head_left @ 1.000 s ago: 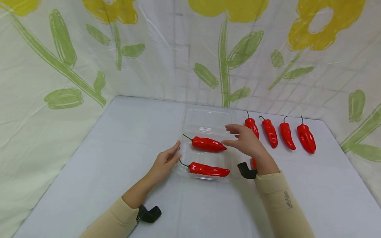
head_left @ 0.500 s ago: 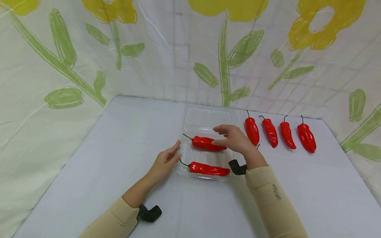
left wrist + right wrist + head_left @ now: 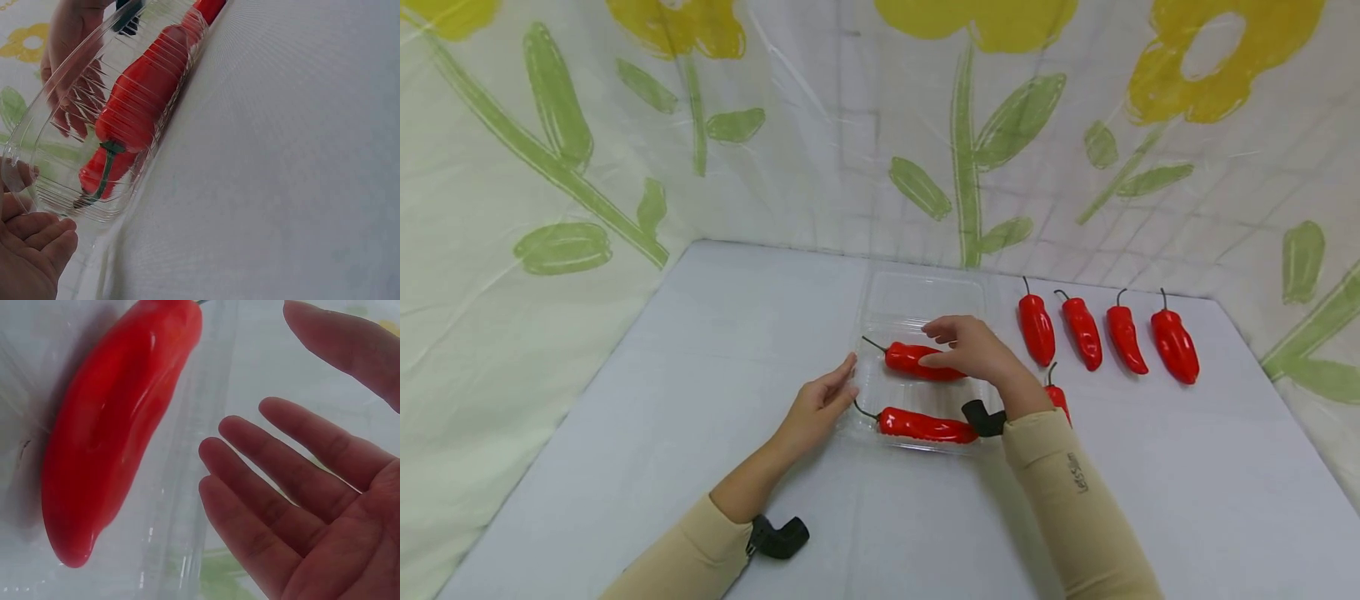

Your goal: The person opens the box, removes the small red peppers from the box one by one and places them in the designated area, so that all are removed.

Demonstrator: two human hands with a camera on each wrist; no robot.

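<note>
A clear plastic clamshell box (image 3: 925,396) lies with its lid laid back on the far side. Two long red peppers rest in it crosswise, a back pepper (image 3: 904,358) and a front pepper (image 3: 925,425), stems to the left. My left hand (image 3: 811,417) touches the box's left side, fingers fairly straight; in the left wrist view its fingertips (image 3: 62,234) lie by the box corner. Over the back pepper hovers my right hand (image 3: 970,348), holding nothing. The right wrist view shows its spread fingers (image 3: 275,506) apart from a red pepper (image 3: 119,425).
Several red peppers, such as this one (image 3: 1081,333), stand in a row at the back right, stems away. Nearer, another pepper (image 3: 1056,400) is partly hidden by the right sleeve (image 3: 1067,492). A flower-printed curtain (image 3: 805,125) hangs behind the white table (image 3: 715,333).
My right hand has moved left over the back pepper, and its arm uncovers part of the row and the nearer pepper at right. The left hand and the boxed peppers stay put.
</note>
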